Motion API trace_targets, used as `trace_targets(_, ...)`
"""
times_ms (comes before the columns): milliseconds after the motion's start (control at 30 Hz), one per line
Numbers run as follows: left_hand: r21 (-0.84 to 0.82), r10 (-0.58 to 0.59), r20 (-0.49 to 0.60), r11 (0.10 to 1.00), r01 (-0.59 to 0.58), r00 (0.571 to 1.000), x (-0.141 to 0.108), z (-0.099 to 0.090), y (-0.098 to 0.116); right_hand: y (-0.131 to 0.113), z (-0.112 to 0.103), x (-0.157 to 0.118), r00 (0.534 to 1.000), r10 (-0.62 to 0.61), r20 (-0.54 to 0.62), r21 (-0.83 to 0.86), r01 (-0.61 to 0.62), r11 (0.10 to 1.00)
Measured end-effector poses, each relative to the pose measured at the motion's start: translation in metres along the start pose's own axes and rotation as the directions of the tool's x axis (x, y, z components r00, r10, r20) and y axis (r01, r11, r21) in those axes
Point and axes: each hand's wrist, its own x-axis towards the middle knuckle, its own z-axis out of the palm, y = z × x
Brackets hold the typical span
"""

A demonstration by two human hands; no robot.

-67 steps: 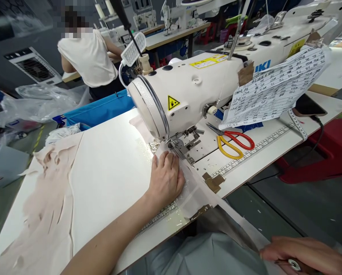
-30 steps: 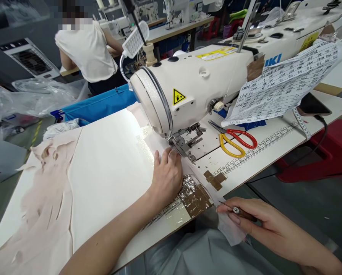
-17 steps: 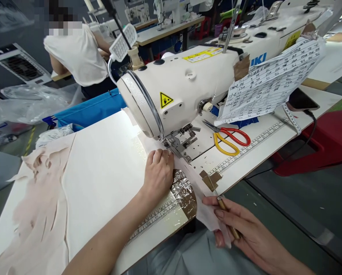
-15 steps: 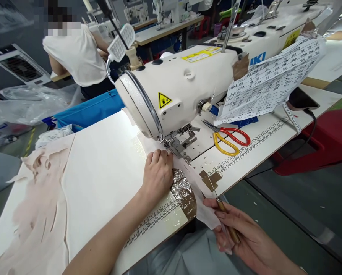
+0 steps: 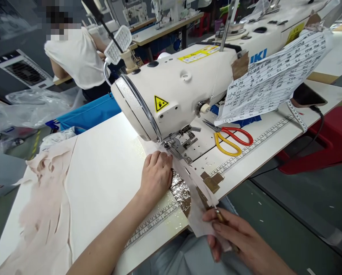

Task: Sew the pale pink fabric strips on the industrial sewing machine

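My left hand (image 5: 156, 172) lies closed beside the needle area of a white sewing machine (image 5: 171, 95). Its fingers are curled together at the edge of a thin pale pink fabric piece (image 5: 198, 219), which runs from the presser foot (image 5: 171, 147) toward me. Over the table's front edge, my right hand (image 5: 234, 233) is closed around the wooden handle of an awl (image 5: 220, 216). The fabric's near end also passes between that hand's fingers. The awl's thin shaft points up toward the machine, partly blurred. Fingertips of the left hand are partly hidden.
Red-and-yellow-handled scissors (image 5: 229, 137) lie right of the needle. Pale pink fabric pieces (image 5: 44, 206) spread over the table's left side. A handwritten sheet (image 5: 274, 80) hangs at the machine, near a phone (image 5: 310, 95). A red stool (image 5: 325, 141) stands right; a person (image 5: 76, 57) sits beyond.
My right hand has shifted slightly down and left, with the awl tilted lower. The fabric strip now shows spread into two parts near it. The left hand stays by the needle.
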Motion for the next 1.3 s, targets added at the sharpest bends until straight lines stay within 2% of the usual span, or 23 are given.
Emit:
trace_targets(100, 0.025, 0.008, 0.006, 1.000, -0.008, 1.000, 0.001, 0.001, 0.003, -0.005, -0.020, -0.008, 0.992, -0.075, -0.102, -0.216, 0.052, 0.975)
trace_targets(167, 0.040, 0.014, -0.001, 0.999, -0.014, 1.000, 0.001, 0.001, 0.004, -0.011, -0.029, -0.012, 0.976, -0.141, -0.168, -0.383, 0.067, 0.921)
trace_targets(267, 0.052, 0.019, -0.007, 0.998, -0.019, 1.000, 0.001, 0.001, 0.004, -0.017, -0.034, -0.015, 0.962, -0.181, -0.202, -0.492, 0.060, 0.868)
trace_targets(367, 0.056, 0.019, -0.013, 0.998, -0.018, 1.000, 0.002, 0.003, 0.002, -0.016, -0.034, -0.014, 0.969, -0.196, -0.148, -0.494, 0.100, 0.864)
trace_targets(667, -0.007, -0.027, -0.019, 1.000, 0.027, 0.999, 0.010, 0.012, -0.011, -0.015, -0.025, -0.002, 0.986, -0.167, -0.023, -0.338, 0.150, 0.929)
trace_targets(867, -0.064, -0.047, 0.002, 0.997, 0.047, 0.999, 0.004, 0.006, -0.013, -0.017, -0.024, 0.001, 0.985, -0.165, -0.046, -0.322, 0.142, 0.936)
trace_targets(967, -0.103, -0.050, 0.018, 0.993, 0.052, 0.999, 0.001, 0.001, -0.008, -0.018, -0.025, -0.002, 0.987, -0.141, -0.077, -0.328, 0.109, 0.938)
trace_targets(1133, -0.103, -0.044, 0.033, 0.994, 0.047, 0.998, -0.001, 0.002, 0.002, -0.018, -0.030, -0.006, 0.993, -0.119, -0.021, -0.363, 0.103, 0.926)
trace_targets(1300, -0.119, -0.055, 0.040, 0.991, 0.060, 0.998, -0.004, 0.002, 0.010, -0.019, -0.036, -0.010, 0.993, -0.106, -0.050, -0.386, 0.079, 0.919)
